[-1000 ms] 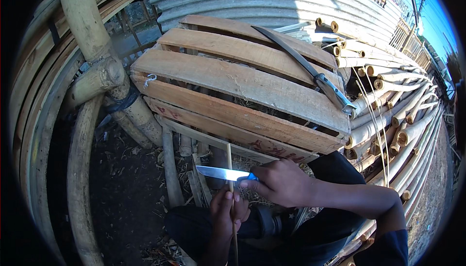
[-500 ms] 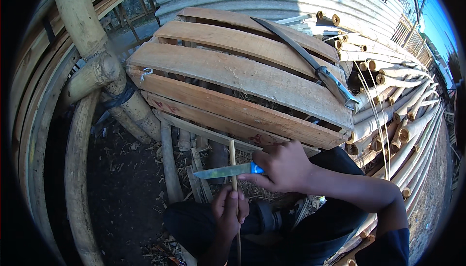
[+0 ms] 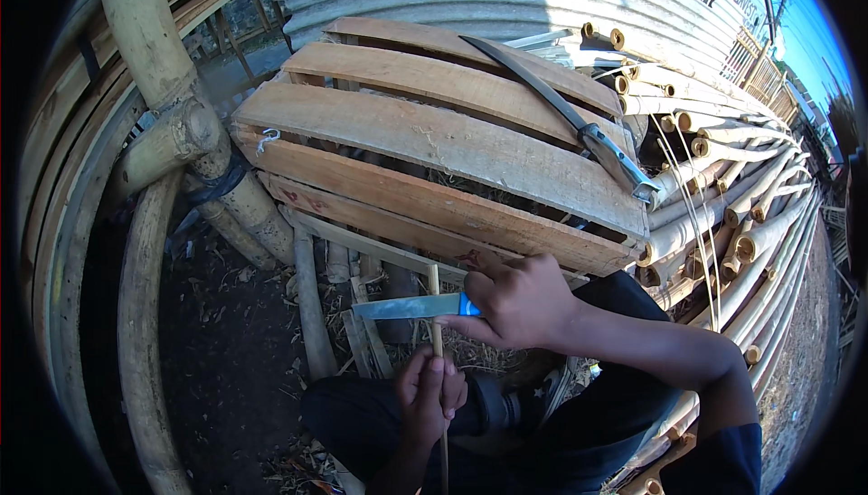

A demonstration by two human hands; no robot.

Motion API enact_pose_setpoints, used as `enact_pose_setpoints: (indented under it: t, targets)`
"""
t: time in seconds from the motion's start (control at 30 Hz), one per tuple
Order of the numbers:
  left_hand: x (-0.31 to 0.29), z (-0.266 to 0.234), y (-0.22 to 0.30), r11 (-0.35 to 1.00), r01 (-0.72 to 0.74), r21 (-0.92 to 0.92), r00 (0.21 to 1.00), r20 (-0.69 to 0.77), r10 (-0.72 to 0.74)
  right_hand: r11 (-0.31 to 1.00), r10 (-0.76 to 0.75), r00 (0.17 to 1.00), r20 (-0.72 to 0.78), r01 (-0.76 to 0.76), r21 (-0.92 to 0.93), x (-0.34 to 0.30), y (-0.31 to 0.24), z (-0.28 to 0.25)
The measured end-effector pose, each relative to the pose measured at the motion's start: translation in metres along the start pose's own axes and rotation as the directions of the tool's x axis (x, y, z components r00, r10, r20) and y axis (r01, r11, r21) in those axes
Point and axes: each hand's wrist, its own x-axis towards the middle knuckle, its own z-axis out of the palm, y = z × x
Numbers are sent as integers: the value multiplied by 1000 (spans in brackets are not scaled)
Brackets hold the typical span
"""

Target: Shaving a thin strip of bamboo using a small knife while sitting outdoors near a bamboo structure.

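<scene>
The right hand [image 3: 515,301] grips a blue-handled steel knife [image 3: 407,307], now lower against the thin upright bamboo strip [image 3: 436,314] pinched in the left hand [image 3: 429,391], below the slatted wooden crate [image 3: 434,142]; shaving seems underway.

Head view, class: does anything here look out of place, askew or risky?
A long curved blade lies loose across the slatted wooden crate, its handle end overhanging the right edge. Otherwise the right hand holds a blue-handled knife against a thin stick gripped by the left hand.
</scene>
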Motion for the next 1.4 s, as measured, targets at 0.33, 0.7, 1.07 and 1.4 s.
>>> enact_pose_setpoints:
  t: [0.33, 0.7, 1.07, 1.4]
  targets:
    - [-9, 5, 4, 996, 29, -88, 997, 76, -23, 996, 45, 998, 47, -41, -80, 2, -8, -8]
    - [1, -11, 13, 977, 81, -199, 997, 33, -76, 799, 393, 882, 259, -467, 379, 7, 4, -30]
    - [2, -9, 9, 968, 91, -236, 995, 59, -79, 925, -49, 952, 301, -71, 372, -4, -6, -7]
    - [-7, -7, 1, 974, 60, -221, 995, 89, -41, 981, 112, 986, 122, -129, 144, 8, 5, -12]
